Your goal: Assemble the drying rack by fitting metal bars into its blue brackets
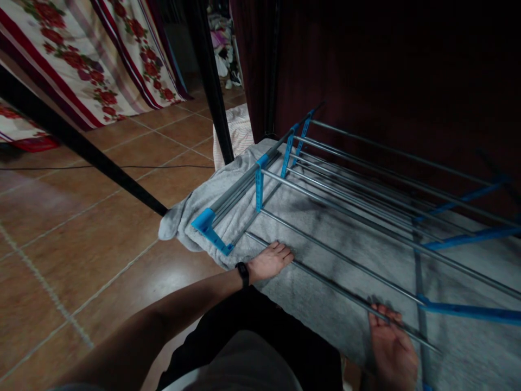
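Note:
A drying rack with grey metal bars (345, 202) and blue plastic joints (203, 220) lies on a grey blanket. Along its near side runs a single metal rod (325, 279), whose two ends look apart from the blue joints. My left hand (271, 262), a black band on its wrist, is closed over this rod toward its left end, palm down. Near the right end, my right hand (393, 339) is palm up with the rod lying across its fingers. Part of the left fingers' grip is hidden beneath the hand.
The grey blanket (191, 201) covers the surface under the rack. Black posts (214, 81) stand at the left, with a dark panel (386, 70) behind. A thin cable (101, 166) crosses the tiled floor (81, 239). Floral curtains (101, 60) hang farther back.

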Motion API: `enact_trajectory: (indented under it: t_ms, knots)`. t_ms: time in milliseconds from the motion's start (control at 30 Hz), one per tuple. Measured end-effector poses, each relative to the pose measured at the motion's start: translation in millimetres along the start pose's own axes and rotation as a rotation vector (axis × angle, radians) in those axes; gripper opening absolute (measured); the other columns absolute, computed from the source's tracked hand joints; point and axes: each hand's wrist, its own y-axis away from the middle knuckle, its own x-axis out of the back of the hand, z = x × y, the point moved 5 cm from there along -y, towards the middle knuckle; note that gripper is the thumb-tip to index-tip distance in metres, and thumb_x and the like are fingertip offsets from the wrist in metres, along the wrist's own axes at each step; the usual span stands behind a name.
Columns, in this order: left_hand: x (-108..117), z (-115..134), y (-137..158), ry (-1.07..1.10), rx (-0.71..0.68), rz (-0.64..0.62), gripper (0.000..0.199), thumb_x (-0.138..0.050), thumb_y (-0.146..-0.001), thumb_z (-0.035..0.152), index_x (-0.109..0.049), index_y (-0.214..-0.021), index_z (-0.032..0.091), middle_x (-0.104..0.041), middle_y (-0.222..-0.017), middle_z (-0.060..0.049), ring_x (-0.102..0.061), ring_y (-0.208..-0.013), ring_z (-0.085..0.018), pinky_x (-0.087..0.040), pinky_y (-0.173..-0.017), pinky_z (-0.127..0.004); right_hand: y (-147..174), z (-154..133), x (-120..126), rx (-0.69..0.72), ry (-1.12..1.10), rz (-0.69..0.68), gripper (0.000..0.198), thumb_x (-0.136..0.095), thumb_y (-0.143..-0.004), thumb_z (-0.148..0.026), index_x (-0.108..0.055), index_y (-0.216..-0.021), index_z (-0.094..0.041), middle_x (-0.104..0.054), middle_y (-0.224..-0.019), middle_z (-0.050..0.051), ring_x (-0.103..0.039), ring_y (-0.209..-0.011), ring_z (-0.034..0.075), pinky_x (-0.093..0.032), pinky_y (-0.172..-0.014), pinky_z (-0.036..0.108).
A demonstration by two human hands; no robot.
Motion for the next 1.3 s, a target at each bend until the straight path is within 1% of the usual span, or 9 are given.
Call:
enact_trajectory:
  t_ms: [100,267,533,633,833,1000,1100,1167,1300]
  knots:
    - [-2.3,-0.1,0.4,-0.012,-0.004,-0.011,0.020,-0.046,-0.106,0.013,-0.066,-0.110,0.018,-0.065,-0.104,-0.006,-0.059,-0.099,-0.021,-0.044,-0.095,-0.036,-1.1,1.0,1.4,-0.005,-0.003,-0.001,0.017,-0.080,-0.072,-0.022,-0.070,-0.083,-0.030,-0.073,-0.100,-0.006,-0.066,-0.107,0.017,-0.023,-0.132,0.048]
    - [-5.7,-2.3,2.0,-0.027,0.010,-0.018,0.018,-0.048,-0.105,0.013,-0.064,-0.111,0.019,-0.065,-0.106,-0.004,-0.059,-0.101,-0.020,-0.043,-0.101,-0.036,-5.4,5.3,4.9,-0.070,-0.055,0.044,0.010,-0.078,-0.084,-0.033,-0.072,-0.089,-0.028,-0.072,-0.099,-0.006,-0.066,-0.105,0.013,-0.028,-0.130,0.041]
    - [0.4,-2.1,1.9,-0.031,0.058,-0.042,0.021,-0.050,-0.104,0.013,-0.066,-0.115,0.021,-0.066,-0.106,-0.005,-0.060,-0.104,-0.020,-0.043,-0.102,-0.036,-7.7,5.9,9.6,-0.013,-0.038,0.004,0.015,-0.082,-0.075,-0.025,-0.069,-0.081,-0.028,-0.071,-0.092,-0.008,-0.066,-0.102,0.013,-0.038,-0.123,0.038]
    - [1.6,-1.5,1.6,-0.031,0.059,-0.031,0.020,-0.051,-0.104,0.012,-0.066,-0.114,0.020,-0.066,-0.105,-0.005,-0.060,-0.103,-0.020,-0.043,-0.099,-0.034,-7.3,6.0,9.9,-0.027,-0.050,0.028,0.014,-0.081,-0.076,-0.025,-0.067,-0.078,-0.029,-0.070,-0.090,-0.009,-0.066,-0.100,0.012,-0.037,-0.124,0.038]
    - [2.7,-1.7,1.2,-0.031,0.047,-0.019,0.021,-0.048,-0.105,0.012,-0.067,-0.112,0.018,-0.066,-0.105,-0.006,-0.060,-0.100,-0.020,-0.042,-0.097,-0.034,-5.1,3.5,4.6,-0.048,-0.035,0.038,0.010,-0.079,-0.082,-0.030,-0.069,-0.084,-0.029,-0.070,-0.090,-0.008,-0.066,-0.102,0.013,-0.031,-0.128,0.040]
    - [5.0,-1.0,0.9,-0.026,0.038,-0.022,0.023,-0.046,-0.105,0.012,-0.067,-0.112,0.017,-0.066,-0.105,-0.006,-0.060,-0.100,-0.020,-0.042,-0.098,-0.035,-2.2,0.5,0.6,-0.067,-0.037,0.045,0.013,-0.073,-0.088,-0.040,-0.069,-0.087,-0.027,-0.071,-0.098,-0.005,-0.065,-0.108,0.014,-0.027,-0.130,0.039]
    - [5.0,-0.8,0.8,-0.027,0.043,-0.028,0.022,-0.046,-0.105,0.013,-0.067,-0.112,0.017,-0.066,-0.105,-0.006,-0.059,-0.100,-0.020,-0.041,-0.099,-0.035,-2.4,0.9,1.7,-0.076,-0.024,0.060,0.011,-0.074,-0.087,-0.038,-0.069,-0.088,-0.028,-0.071,-0.097,-0.005,-0.065,-0.107,0.014,-0.025,-0.131,0.040]
    - [4.5,-0.7,0.8,-0.031,0.043,-0.034,0.022,-0.047,-0.105,0.012,-0.067,-0.114,0.017,-0.066,-0.105,-0.007,-0.059,-0.100,-0.021,-0.041,-0.099,-0.035,-3.5,1.8,3.4,-0.079,-0.028,0.060,0.010,-0.075,-0.086,-0.034,-0.069,-0.089,-0.028,-0.071,-0.096,-0.006,-0.066,-0.105,0.012,-0.028,-0.130,0.038]
    - [3.4,-0.9,0.6,-0.030,0.035,-0.022,0.020,-0.049,-0.105,0.013,-0.066,-0.115,0.017,-0.065,-0.106,-0.007,-0.059,-0.100,-0.020,-0.042,-0.096,-0.034,-7.0,4.6,9.8,-0.099,-0.027,0.078,0.017,-0.081,-0.078,-0.032,-0.068,-0.089,-0.027,-0.071,-0.095,-0.006,-0.067,-0.103,0.012,-0.045,-0.118,0.033]
